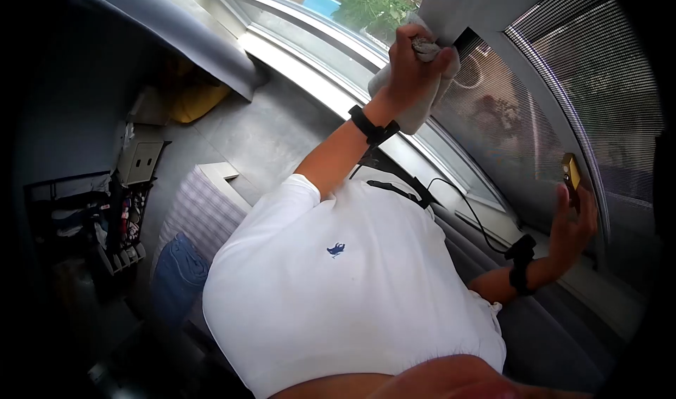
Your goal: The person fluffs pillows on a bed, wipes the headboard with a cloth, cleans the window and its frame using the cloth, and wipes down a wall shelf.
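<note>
My left hand (412, 71) is raised to the window frame with its fingers closed around a bunched greyish-white cloth (417, 115). The cloth hangs below the fist and lies against the pale frame (472, 4) between the glass and the screen. On the right, my right hand (574, 223) is at the edge of the mesh screen window (507, 117). Its thumb and fingers close on a gold-coloured window latch (570, 171); part of the grip is hidden. Both wrists wear black bands.
Greenery shows through the glass (331, 29). A grey curtain (176, 26) hangs at upper left. Below it are a yellow bag-like item (201, 103), a checked bed cover (201, 205), folded jeans (179, 265) and a shelf with clothes (77, 216). A black cable (468, 209) runs near my right wrist.
</note>
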{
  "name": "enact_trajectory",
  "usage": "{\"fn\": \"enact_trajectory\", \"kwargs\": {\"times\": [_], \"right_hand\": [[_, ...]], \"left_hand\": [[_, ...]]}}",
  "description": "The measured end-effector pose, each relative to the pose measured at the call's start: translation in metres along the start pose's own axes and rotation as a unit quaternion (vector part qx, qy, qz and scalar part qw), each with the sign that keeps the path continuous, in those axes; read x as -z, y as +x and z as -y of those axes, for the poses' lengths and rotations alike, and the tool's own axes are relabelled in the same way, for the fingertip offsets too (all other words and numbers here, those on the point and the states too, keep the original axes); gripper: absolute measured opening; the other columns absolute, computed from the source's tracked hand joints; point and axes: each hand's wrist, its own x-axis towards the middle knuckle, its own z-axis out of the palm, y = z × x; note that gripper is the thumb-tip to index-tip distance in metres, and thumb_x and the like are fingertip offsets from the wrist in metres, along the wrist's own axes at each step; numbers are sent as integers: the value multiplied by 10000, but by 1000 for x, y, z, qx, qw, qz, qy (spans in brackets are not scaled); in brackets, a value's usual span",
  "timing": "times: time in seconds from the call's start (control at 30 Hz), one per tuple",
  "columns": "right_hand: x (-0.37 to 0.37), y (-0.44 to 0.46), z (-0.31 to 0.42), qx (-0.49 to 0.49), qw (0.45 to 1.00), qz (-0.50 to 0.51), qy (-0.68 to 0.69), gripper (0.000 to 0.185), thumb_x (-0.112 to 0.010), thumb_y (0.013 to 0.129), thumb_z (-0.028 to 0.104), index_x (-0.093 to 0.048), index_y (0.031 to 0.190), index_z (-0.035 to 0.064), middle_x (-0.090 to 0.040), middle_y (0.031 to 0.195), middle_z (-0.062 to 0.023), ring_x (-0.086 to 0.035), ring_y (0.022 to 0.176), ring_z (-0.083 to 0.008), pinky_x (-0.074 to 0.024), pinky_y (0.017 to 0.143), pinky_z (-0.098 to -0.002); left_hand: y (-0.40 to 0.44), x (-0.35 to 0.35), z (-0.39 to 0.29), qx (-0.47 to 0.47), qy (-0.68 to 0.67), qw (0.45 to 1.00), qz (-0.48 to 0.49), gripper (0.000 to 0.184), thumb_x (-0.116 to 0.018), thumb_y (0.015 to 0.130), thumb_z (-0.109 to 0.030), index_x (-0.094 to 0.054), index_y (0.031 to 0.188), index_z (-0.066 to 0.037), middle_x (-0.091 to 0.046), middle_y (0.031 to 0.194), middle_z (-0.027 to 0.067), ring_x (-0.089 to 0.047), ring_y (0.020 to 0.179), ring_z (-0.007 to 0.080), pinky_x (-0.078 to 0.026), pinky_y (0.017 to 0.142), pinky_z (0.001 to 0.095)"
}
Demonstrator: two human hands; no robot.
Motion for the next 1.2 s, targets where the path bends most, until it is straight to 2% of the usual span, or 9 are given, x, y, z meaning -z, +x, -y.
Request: {"fn": "enact_trajectory", "kwargs": {"times": [0.13, 0.27, 0.37, 0.47, 0.53, 0.7, 0.9, 1.0, 1.2], "right_hand": [[-27, 3, 10, 124, 951, -234, -161, 374, -797, 788, 359, -664, 1011, 89, -627, 1003, -61, -580, 958, -203, -465, 832, -352], [-87, -24, 44, 132, 924, -359, -12, 327, -790, 774, 284, -644, 1024, 133, -593, 963, -102, -558, 972, -239, -444, 825, -350], [-151, -34, 71, 94, 971, 4, 218, 329, -724, 806, 210, -617, 1096, 96, -610, 981, -141, -577, 953, -259, -454, 799, -344], [-215, -22, 110, -1, 854, 450, 261, 450, -681, 843, 187, -520, 1244, 60, -606, 1101, -176, -573, 1057, -332, -469, 861, -411], [-278, -47, 101, 180, 821, 433, 327, 512, -681, 843, 199, -474, 1296, 81, -548, 1231, -189, -534, 1128, -398, -454, 916, -462], [-304, -21, 155, 177, 895, 268, 309, 668, -700, 832, 163, -360, 1375, -28, -338, 1396, -306, -372, 1262, -471, -339, 1046, -498], [-406, 28, 201, 225, 904, 152, 330, 530, -709, 789, 143, -505, 1243, -38, -562, 1172, -236, -504, 1127, -424, -403, 956, -483], [-434, 39, 224, 59, 855, 196, 476, 556, -733, 730, 254, -567, 1235, 91, -599, 1164, -191, -528, 1124, -397, -371, 985, -507], [-500, 54, 257, 283, 940, 140, 129, 689, -682, 750, 432, -543, 1276, 9, -552, 1239, -222, -495, 1164, -411, -332, 1050, -481]], "left_hand": [[39, -14, -27, -77, -61, 994, -56, 376, -740, 836, -159, -408, 986, -67, -496, 812, 100, -497, 689, 171, -442, 627, 320], [18, -21, 12, -155, 43, 986, -46, 397, -748, 795, -112, -386, 952, -70, -475, 783, 119, -485, 626, 228, -422, 577, 349], [-32, 0, 53, -107, 91, 990, 24, 397, -767, 765, -173, -432, 936, -47, -511, 769, 146, -535, 622, 309, -448, 570, 376], [-54, 25, 63, 24, 110, 985, 128, 386, -776, 773, -243, -483, 903, -28, -546, 761, 156, -571, 645, 310, -465, 585, 381], [-54, 42, 53, 119, 98, 971, 183, 382, -779, 786, -272, -506, 868, -17, -551, 761, 155, -571, 651, 277, -466, 598, 375], [-24, 82, 29, 95, 95, 968, 214, 430, -779, 806, -338, -511, 921, -22, -541, 745, 132, -557, 639, 257, -457, 598, 345], [2, 129, 54, 58, 158, 962, 214, 312, -695, 852, -156, -506, 1083, -62, -603, 973, 152, -626, 855, 323, -501, 750, 378], [-11, 158, 89, 111, 191, 929, 297, 315, -658, 841, -85, -513, 1121, -85, -617, 1035, 173, -621, 947, 385, -503, 798, 416], [-38, 216, 138, 240, 234, 906, 259, 662, -511, 749, 88, -410, 1360, -145, -626, 1082, 275, -588, 1027, 465, -484, 848, 475]]}}
